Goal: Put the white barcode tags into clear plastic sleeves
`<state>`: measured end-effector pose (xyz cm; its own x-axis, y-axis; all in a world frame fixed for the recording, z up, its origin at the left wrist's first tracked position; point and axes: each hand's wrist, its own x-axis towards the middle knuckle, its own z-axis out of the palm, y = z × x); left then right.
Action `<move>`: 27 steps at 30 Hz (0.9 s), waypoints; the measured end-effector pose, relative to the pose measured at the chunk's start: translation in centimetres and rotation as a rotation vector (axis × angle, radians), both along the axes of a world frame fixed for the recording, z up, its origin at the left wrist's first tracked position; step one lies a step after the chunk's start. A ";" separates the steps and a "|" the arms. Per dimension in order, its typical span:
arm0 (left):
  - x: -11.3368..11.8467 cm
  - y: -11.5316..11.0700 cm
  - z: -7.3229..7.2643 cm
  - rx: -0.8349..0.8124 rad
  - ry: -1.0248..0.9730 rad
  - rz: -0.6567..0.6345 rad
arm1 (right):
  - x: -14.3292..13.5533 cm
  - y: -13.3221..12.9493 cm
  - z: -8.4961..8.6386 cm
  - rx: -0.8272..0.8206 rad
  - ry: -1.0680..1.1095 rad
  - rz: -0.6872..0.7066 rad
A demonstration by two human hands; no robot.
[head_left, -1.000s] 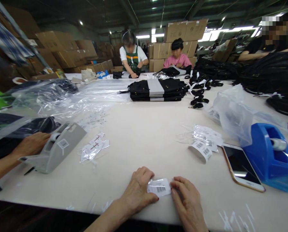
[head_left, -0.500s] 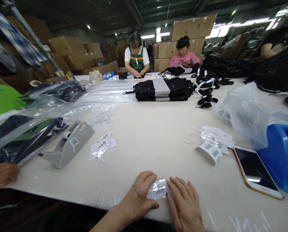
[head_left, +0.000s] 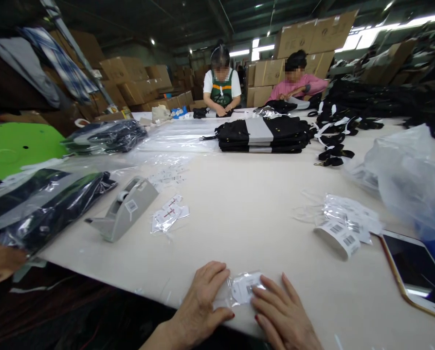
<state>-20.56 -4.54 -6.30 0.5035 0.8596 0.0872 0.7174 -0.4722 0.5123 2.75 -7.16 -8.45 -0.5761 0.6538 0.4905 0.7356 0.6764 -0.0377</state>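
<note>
Left hand: the left hand (head_left: 203, 299) lies flat near the table's (head_left: 246, 214) front edge, fingers spread and pressing on the clear end of a small plastic sleeve; it pins rather than grips.
Right hand: the right hand (head_left: 281, 316) is open too, fingertips resting on the barcode tag (head_left: 244, 290) inside that sleeve.
Where the tag is: flat on the table between both hands, touching each.
Step in hand: by my reckoning, smoothing or seating the tag in its sleeve; the next move would call for a steady hold on the left end.
Axis: its long side runs roughly left to right, though glare blurs its edges.
Nearby: a grey tape dispenser (head_left: 124, 210) sits well off to the left, a phone (head_left: 418, 272) to the right.
</note>
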 end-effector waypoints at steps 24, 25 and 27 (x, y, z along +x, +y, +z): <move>1.0 0.2 2.7 -0.332 0.125 0.292 | -3.7 4.9 4.5 -0.761 0.103 -0.192; 1.0 0.4 2.7 -0.338 0.138 0.258 | -3.7 4.8 4.5 -0.768 0.099 -0.195; 0.8 0.8 2.4 -0.345 0.170 0.183 | -3.7 4.5 4.5 -0.776 0.084 -0.220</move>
